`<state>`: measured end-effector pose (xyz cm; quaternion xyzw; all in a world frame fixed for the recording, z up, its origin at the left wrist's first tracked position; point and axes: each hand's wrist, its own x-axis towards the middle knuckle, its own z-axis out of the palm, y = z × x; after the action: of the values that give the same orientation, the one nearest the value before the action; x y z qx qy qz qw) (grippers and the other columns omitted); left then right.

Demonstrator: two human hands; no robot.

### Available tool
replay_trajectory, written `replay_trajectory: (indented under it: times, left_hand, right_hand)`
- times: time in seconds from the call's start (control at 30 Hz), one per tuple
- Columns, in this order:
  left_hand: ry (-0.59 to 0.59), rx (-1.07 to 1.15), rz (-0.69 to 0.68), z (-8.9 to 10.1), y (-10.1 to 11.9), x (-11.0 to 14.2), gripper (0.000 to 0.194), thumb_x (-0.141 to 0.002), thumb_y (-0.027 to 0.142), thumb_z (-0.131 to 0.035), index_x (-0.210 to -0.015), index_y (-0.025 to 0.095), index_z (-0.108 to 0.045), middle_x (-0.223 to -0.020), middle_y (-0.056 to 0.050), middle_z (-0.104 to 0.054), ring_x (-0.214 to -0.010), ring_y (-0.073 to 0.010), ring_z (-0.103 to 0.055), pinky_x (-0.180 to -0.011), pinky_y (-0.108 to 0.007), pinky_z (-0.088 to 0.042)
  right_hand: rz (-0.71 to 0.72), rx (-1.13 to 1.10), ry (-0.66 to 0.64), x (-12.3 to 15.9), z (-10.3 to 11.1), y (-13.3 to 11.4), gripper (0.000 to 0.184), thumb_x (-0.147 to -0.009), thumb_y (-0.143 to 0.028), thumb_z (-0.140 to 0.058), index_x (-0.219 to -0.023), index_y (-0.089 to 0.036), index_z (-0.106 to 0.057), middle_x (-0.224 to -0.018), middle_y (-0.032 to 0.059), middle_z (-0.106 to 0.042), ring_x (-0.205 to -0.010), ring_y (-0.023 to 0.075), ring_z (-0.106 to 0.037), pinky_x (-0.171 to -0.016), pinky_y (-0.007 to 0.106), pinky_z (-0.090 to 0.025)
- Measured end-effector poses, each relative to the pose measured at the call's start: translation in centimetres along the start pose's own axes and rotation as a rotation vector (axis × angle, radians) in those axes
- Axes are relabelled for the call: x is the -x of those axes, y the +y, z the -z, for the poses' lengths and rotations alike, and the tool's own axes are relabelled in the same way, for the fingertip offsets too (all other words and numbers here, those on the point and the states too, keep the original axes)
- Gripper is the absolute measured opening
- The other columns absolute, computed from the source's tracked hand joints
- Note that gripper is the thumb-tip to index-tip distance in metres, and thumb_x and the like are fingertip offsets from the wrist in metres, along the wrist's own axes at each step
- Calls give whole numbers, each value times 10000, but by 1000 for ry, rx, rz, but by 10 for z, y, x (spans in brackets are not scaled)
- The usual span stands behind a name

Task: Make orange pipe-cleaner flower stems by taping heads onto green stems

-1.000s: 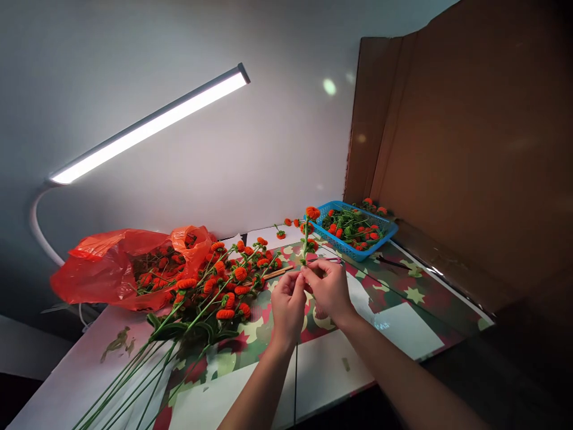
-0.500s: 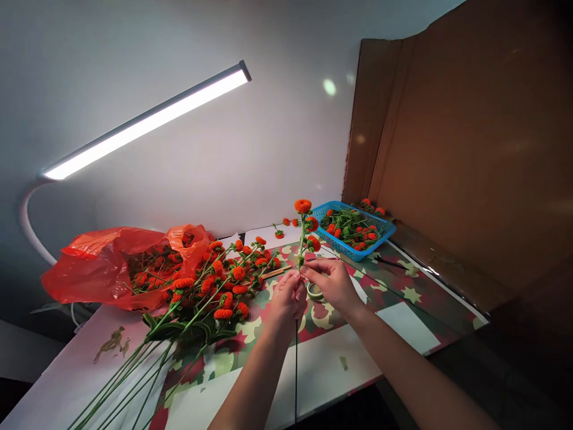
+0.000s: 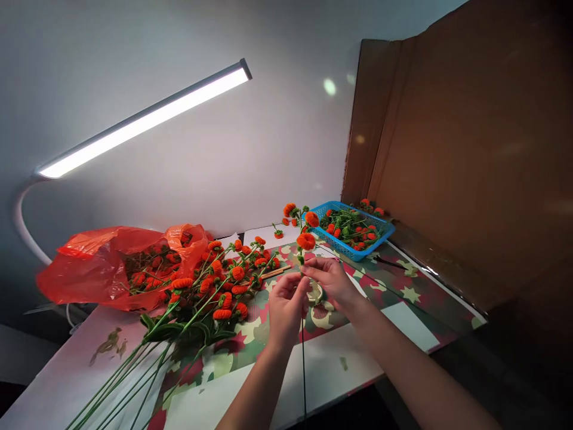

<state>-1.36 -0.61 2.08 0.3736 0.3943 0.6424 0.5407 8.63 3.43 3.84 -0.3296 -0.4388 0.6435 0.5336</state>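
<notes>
Between my hands stands an artificial flower stem with several fuzzy orange blooms and green bits below them. My left hand is closed in a pinch on the stem, and its thin lower part hangs down past the wrist. Just above, on the right, my right hand pinches the same stem under the green part with thumb and finger. A roll of green tape shows behind and between the hands; whether a strip runs from it to the stem I cannot make out.
Finished-looking orange flower stems lie left, beside a red plastic bag of blooms. A blue basket with small flowers stands at the back right. Thin sticks lie behind my left hand. A lamp overhangs; cardboard walls the right.
The flower stem has been turned, so its blooms face differently and lean left at the top. My left hand has rotated and its fingers have shifted on the stem.
</notes>
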Motion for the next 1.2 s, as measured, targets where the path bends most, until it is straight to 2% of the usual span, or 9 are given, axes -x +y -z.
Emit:
replay_trajectory:
  times: [0.1,0.33,0.47,0.63,0.77,0.87,1.07,1.2]
  left_hand:
    - [41,-95,-123,-1,-2,1,263,-708,383,-691,-742,136,-607,-548,36,-552,-380,-45,-445,-351,-158,-340]
    - [-98,54,-27,5,-1,-1,222,-725,362,-674,-714,149,-613,-545,47,-545,-345,-28,-401,-331,-151,-304]
    - [-133,15,-32,9,2,0,214,-726,342,-677,-692,137,-624,-549,30,-556,-424,-54,-479,-418,-170,-406]
    - [31,16,-72,14,7,-8,251,-674,336,-724,-837,149,-689,-760,-19,-658,-637,-100,-596,-634,-228,-506]
    - [36,-20,-80,16,9,-13,311,-646,313,-750,-916,166,-701,-855,-47,-689,-766,-137,-627,-713,-246,-503]
    - [50,-187,-197,20,11,-12,248,-676,291,-730,-890,170,-701,-795,-38,-690,-712,-134,-623,-667,-241,-501]
    - [43,-610,-571,31,18,-10,116,-746,235,-664,-848,190,-695,-802,-45,-691,-758,-170,-639,-725,-290,-507]
    - [59,-721,-631,31,18,-11,85,-758,238,-647,-817,188,-681,-765,-35,-683,-708,-159,-632,-697,-282,-502]
  right_hand:
    - [28,42,20,-1,1,3,223,-573,-347,-781,-618,-155,-679,-586,-21,-601,-578,99,-496,-601,255,-387]
    - [-70,-42,-168,0,7,-1,194,-604,-328,-782,-669,-168,-694,-628,-16,-621,-599,101,-528,-598,248,-398]
    - [-87,43,-255,5,6,-14,248,-638,-379,-751,-617,-151,-656,-542,-21,-568,-514,109,-512,-531,260,-385]
    - [21,206,-222,6,5,-19,245,-632,-372,-749,-623,-145,-659,-591,-6,-591,-581,114,-514,-578,257,-379]
    - [53,297,-219,6,6,-13,229,-662,-369,-715,-629,-149,-660,-603,-7,-574,-604,114,-487,-600,260,-370]
    - [77,371,-182,6,5,-10,226,-691,-367,-680,-631,-151,-652,-607,-4,-562,-608,120,-480,-601,266,-370]
    - [79,502,-134,10,0,-14,202,-718,-326,-631,-637,-141,-631,-590,-4,-533,-579,117,-452,-553,256,-350]
    - [105,533,-137,11,-1,-15,204,-724,-321,-617,-629,-140,-618,-591,-4,-527,-584,117,-452,-560,257,-352]
